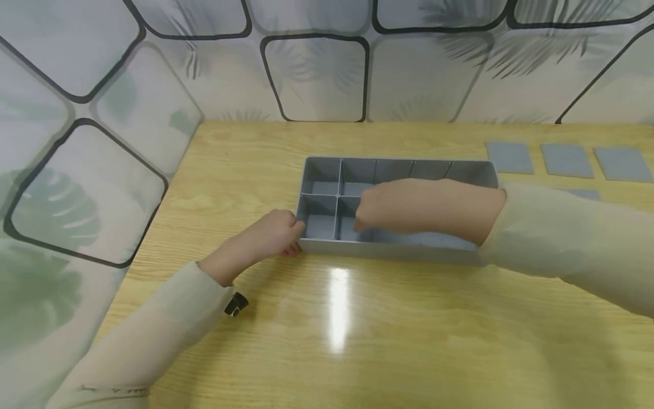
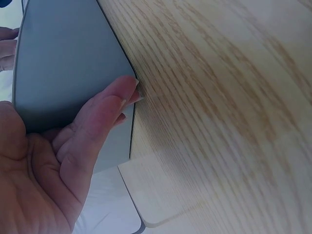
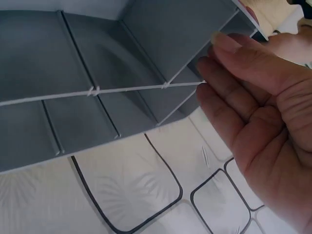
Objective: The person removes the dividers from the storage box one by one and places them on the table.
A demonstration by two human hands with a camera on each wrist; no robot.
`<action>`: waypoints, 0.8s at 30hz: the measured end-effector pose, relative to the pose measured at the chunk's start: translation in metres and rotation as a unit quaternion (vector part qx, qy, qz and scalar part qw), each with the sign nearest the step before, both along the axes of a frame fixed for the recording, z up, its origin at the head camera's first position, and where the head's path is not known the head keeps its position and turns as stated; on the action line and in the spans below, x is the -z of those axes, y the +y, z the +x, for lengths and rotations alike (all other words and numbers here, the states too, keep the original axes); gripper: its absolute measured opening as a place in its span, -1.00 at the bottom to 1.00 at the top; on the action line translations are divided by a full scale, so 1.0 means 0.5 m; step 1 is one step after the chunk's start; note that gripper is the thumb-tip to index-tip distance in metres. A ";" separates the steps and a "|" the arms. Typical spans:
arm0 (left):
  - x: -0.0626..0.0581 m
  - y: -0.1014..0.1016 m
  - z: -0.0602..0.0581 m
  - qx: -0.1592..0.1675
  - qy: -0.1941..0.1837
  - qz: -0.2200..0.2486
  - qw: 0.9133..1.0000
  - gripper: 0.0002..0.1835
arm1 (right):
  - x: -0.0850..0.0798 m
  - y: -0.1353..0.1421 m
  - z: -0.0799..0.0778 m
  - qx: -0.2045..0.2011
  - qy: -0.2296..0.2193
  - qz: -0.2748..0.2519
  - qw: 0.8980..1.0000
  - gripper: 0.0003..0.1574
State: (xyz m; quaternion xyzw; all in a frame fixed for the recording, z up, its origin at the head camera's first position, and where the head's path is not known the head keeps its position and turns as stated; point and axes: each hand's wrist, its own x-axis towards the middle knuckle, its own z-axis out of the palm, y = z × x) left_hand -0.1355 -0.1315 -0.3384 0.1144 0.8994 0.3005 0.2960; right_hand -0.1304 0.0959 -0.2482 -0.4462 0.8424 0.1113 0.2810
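A long grey divided box lies across the wooden table, split by a lengthwise divider and short cross dividers. My left hand holds its front left corner, with the thumb by the top rim and the fingers against the outer wall. Reaching in from the right, my right hand is over the second front compartment from the left. In the right wrist view its thumb and fingers pinch the top edge of a grey cross divider. The forearm covers much of the front row in the head view.
Flat grey squares lie at the table's right: three in a back row and one partly hidden square behind the right sleeve. A patterned wall covering borders the wooden table at the back and left.
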 end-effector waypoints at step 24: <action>-0.001 0.001 0.003 -0.010 -0.006 0.015 1.000 -0.66 | 0.076 -0.016 -0.014 -0.114 0.078 -0.025 0.990 -0.55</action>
